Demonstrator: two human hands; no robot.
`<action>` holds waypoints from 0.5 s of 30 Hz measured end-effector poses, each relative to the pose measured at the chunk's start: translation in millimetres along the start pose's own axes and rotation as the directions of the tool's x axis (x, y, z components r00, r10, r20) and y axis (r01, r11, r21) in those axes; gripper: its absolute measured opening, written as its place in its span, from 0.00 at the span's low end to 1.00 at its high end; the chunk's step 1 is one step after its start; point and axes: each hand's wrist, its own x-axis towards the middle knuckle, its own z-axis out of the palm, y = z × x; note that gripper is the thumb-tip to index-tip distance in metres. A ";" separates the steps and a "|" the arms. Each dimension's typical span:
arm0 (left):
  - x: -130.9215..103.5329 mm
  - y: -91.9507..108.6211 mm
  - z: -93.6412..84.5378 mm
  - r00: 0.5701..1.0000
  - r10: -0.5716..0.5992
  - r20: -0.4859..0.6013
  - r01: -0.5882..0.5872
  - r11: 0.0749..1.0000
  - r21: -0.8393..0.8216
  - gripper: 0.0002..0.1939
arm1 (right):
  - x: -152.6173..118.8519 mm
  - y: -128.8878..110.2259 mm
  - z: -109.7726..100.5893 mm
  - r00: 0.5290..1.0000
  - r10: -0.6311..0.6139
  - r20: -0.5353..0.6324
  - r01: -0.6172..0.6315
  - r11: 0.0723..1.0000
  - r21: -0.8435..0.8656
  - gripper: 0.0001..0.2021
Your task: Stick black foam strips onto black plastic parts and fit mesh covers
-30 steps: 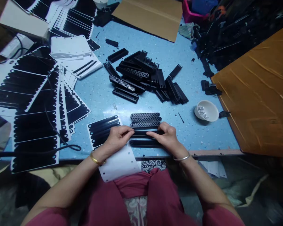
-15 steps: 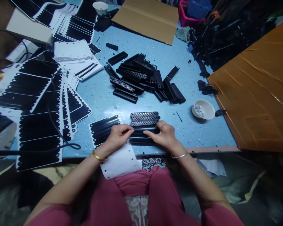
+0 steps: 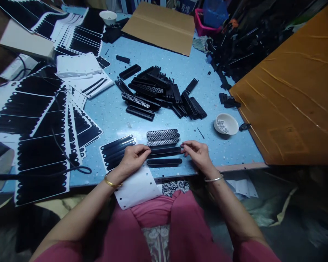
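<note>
head view | above and behind bare left hand and bare right hand | faces forward, down | near; speckled blue tabletop beyond hands

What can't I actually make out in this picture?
All in the head view:
Left end of the upper of two long, smooth black bars: covered by the person's left hand.
Part of the white sheet of glossy black strips: the same hand covers it.
Shapes of the shiny silver bits in the round white bowl: too small.
Right part of the large brown taped box: cut off by the edge.
</note>
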 end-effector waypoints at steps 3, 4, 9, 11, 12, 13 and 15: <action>0.3 -0.2 1.4 0.999 0.037 -0.020 -0.037 0.999 0.012 0.07 | -7.0 -3.7 -1.5 0.994 0.096 0.045 -0.102 0.980 0.173 0.18; 0.4 -0.4 1.8 0.999 0.046 -0.023 -0.046 0.999 0.017 0.07 | -7.7 -5.2 -0.2 0.991 0.119 0.055 -0.128 0.969 0.213 0.19; 0.0 -2.3 2.5 0.998 0.060 -0.031 -0.059 0.997 0.044 0.07 | -2.5 -13.3 8.0 0.980 0.172 0.101 -0.194 0.939 0.283 0.18; -0.1 -2.6 2.5 0.997 0.075 -0.037 -0.074 0.996 0.041 0.08 | 0.2 -15.2 10.4 0.972 0.192 0.138 -0.224 0.933 0.280 0.17; 0.0 -2.5 2.4 0.996 0.086 -0.033 -0.084 0.996 0.034 0.08 | 1.3 -15.6 11.4 0.967 0.207 0.148 -0.242 0.929 0.282 0.16; 0.1 -2.1 2.3 0.995 0.096 -0.025 -0.095 0.995 0.026 0.09 | 2.2 -15.7 12.3 0.963 0.223 0.150 -0.258 0.923 0.284 0.15; 0.7 -0.7 1.8 0.994 0.107 -0.004 -0.107 0.994 0.012 0.09 | 3.5 -15.1 13.9 0.957 0.251 0.144 -0.284 0.915 0.287 0.14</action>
